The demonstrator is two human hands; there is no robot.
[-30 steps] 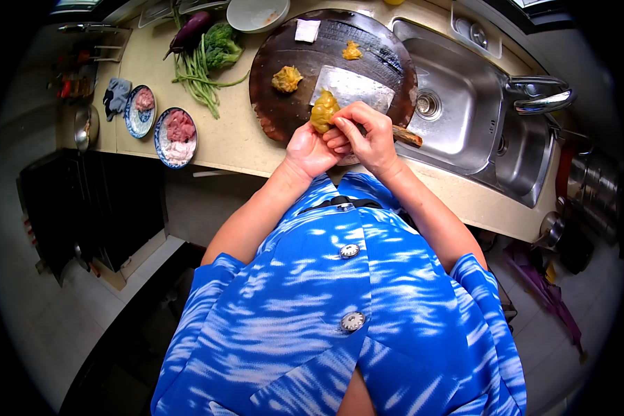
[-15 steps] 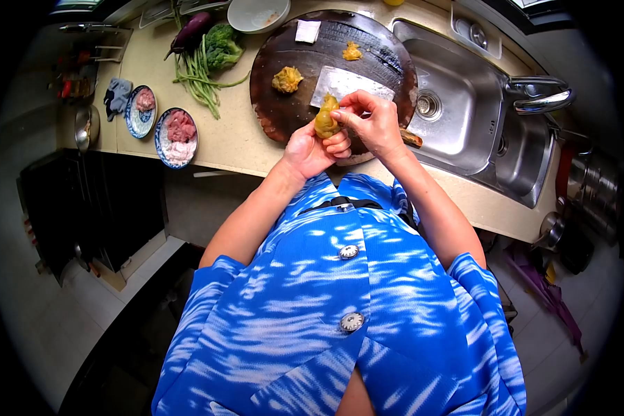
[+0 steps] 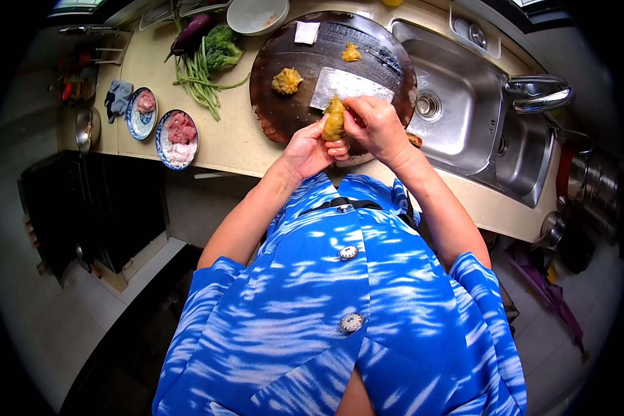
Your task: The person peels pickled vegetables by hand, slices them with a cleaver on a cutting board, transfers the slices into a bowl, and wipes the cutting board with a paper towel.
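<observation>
Over the near edge of a round dark wooden chopping board (image 3: 270, 114), my left hand (image 3: 310, 150) is closed round a knobbly yellow-green pickled vegetable (image 3: 334, 119). My right hand (image 3: 378, 123) pinches at its right side, fingertips against it. Just beyond the hands, a cleaver (image 3: 347, 87) lies flat on the board, its wooden handle (image 3: 414, 140) partly hidden by my right wrist. A larger yellow-brown clump (image 3: 286, 81) sits on the left of the board. A smaller yellow piece (image 3: 351, 52) and a folded white cloth or paper (image 3: 306, 32) lie farther back.
Plates of raw meat (image 3: 177, 132) stand left on the counter. Behind them are green beans (image 3: 200, 87), broccoli (image 3: 222, 48), an eggplant (image 3: 191, 32) and a white bowl (image 3: 258, 14). A steel sink (image 3: 457, 118) with a faucet (image 3: 544, 95) is at the right.
The pickled vegetable has shifted slightly right and turned more upright. My right hand has moved from its top to its right side, with the fingers curled in more.
</observation>
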